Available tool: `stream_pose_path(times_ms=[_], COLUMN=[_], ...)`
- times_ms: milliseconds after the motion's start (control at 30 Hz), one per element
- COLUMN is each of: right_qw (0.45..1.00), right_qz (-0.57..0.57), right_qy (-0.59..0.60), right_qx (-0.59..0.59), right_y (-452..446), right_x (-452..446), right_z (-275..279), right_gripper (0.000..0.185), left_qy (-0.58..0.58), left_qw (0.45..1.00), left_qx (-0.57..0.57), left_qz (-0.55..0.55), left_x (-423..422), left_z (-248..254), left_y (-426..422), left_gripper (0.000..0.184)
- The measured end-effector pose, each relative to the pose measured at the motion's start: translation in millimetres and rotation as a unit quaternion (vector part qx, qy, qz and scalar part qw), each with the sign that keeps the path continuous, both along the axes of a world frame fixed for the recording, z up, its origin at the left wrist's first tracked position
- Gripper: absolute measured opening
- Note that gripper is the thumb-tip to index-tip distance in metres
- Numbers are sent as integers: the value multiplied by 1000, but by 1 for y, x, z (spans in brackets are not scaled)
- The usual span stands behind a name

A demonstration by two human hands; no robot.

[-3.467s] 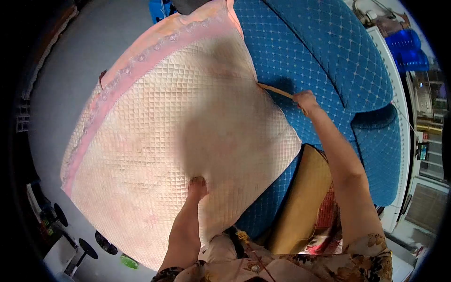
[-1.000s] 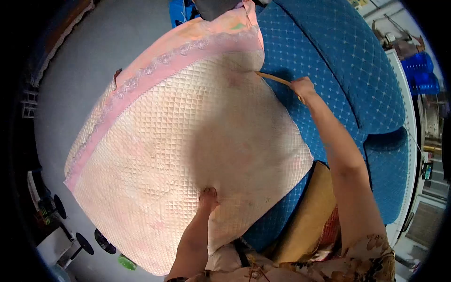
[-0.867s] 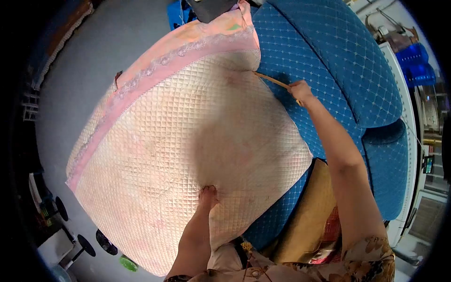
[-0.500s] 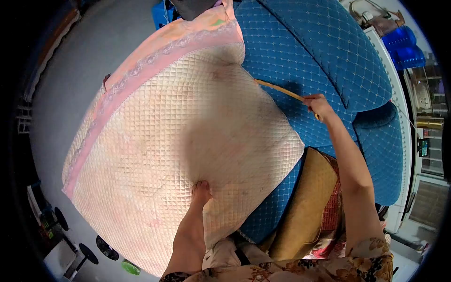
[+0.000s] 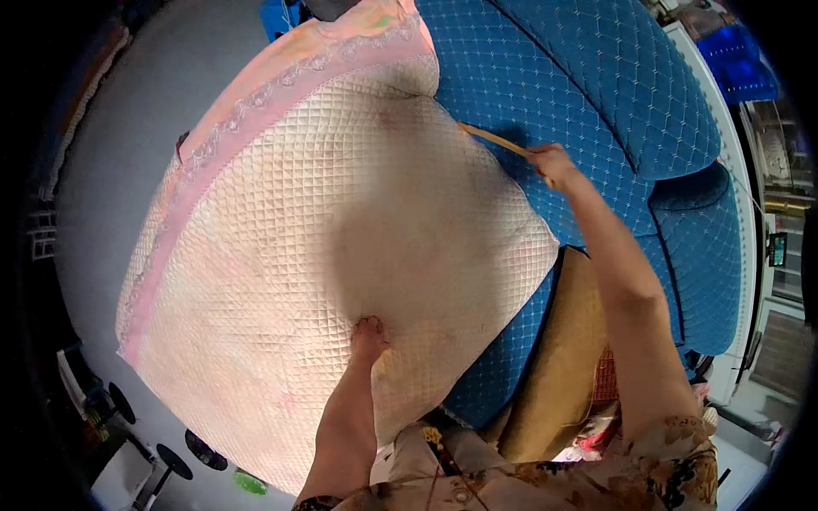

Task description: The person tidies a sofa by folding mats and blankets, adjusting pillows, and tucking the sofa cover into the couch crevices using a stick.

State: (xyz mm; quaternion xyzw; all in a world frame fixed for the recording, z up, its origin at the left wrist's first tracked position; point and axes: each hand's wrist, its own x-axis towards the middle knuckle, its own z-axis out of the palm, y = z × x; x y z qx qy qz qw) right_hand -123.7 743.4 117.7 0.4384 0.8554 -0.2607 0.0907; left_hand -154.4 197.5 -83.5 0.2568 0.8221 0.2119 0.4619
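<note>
A large cream quilted bed cover point(image 5: 256, 255) with a pink lace-trimmed border spreads across the middle of the view, over part of a blue sofa point(image 5: 562, 111). My left hand point(image 5: 369, 339) is at the near middle of the cover, its fingers curled down and closed on the fabric. In my right hand point(image 5: 552, 163) is a thin yellow-brown wooden stick point(image 5: 492, 138), gripped near one end. Its far end touches or overlaps the right edge of the cover; contact is unclear. A grey blur hides the middle of the cover.
To the lower right, a rolled tan mat point(image 5: 554, 366) leans by the sofa. Round dark wheels or discs point(image 5: 175, 461) and a green item point(image 5: 250, 483) lie at lower left on the grey floor point(image 5: 162, 94). Blue containers point(image 5: 740, 66) stand at the upper right.
My right hand and the stick have moved slightly left and up. My left hand stays on the cover, a little higher in view. The whole view has shifted a little.
</note>
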Motion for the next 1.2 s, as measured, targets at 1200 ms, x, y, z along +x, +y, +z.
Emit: stream_pose_path(times_ms=[1200], right_qw=[984], right_qz=[-163], right_qy=[-13], right_qx=[-73], right_y=[-81], right_x=[238], right_z=[139], right_gripper=[32], left_qy=[113], left_qw=[989], left_qx=[-34], left_qz=[-86], left_x=[0], left_z=[10], left_y=[13], left_gripper=[47])
